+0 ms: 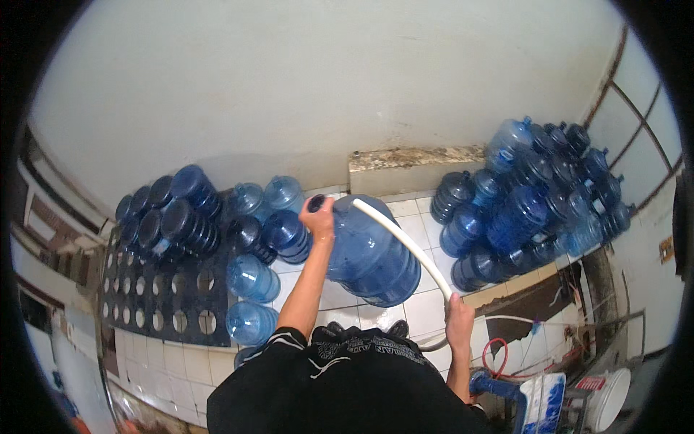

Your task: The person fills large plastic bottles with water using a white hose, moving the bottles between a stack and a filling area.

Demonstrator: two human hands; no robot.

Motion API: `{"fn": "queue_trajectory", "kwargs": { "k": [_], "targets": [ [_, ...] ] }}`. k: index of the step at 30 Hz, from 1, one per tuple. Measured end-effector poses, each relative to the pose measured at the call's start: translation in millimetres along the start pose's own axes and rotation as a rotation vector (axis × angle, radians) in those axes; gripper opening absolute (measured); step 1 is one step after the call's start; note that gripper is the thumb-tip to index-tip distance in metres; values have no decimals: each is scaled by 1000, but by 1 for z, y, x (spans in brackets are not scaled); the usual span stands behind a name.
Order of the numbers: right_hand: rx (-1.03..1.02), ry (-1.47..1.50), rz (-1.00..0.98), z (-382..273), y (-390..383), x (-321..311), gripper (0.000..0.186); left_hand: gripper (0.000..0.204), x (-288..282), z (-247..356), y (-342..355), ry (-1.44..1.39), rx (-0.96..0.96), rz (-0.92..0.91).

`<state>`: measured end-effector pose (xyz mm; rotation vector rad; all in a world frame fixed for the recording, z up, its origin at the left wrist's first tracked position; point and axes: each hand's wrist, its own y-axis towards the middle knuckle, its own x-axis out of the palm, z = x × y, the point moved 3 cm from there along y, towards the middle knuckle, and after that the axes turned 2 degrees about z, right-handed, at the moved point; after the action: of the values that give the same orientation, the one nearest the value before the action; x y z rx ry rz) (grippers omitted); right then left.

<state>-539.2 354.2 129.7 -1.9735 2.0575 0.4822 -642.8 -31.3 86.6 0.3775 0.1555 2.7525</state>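
Note:
A large blue water jug [376, 260] is in front of me over the tiled floor, tilted, with its neck toward the upper left. My left hand [319, 217] is closed around the neck, and the dark mouth shows between the fingers. A white hose [412, 246] arcs across the jug, its free end in front of the jug's upper side; whether they touch I cannot tell. Lower down along that hose, my right hand [459, 322] grips it, with the arm reaching out to the right. No water shows at the hose end.
Stacked blue jugs [517, 217] crowd the right side. At left, more jugs [191, 228] lie on a dark rack with round holes [159, 289]. A low ledge [412, 170] runs along the wall. Near my right arm are a red hose [494, 358] and a white bucket [609, 401].

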Motion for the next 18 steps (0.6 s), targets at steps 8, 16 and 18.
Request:
{"fn": "queue_trajectory", "kwargs": {
  "k": [8,16,18],
  "targets": [
    [226,145,207,45,-29,-39,55,10,-30,38,44,-448,-235,132],
    [243,86,318,77,-39,-69,60,7,-43,69,49,-638,-319,121],
    [185,-14,374,74,-17,-69,62,7,-35,76,48,-684,-320,73]
  ]
}}
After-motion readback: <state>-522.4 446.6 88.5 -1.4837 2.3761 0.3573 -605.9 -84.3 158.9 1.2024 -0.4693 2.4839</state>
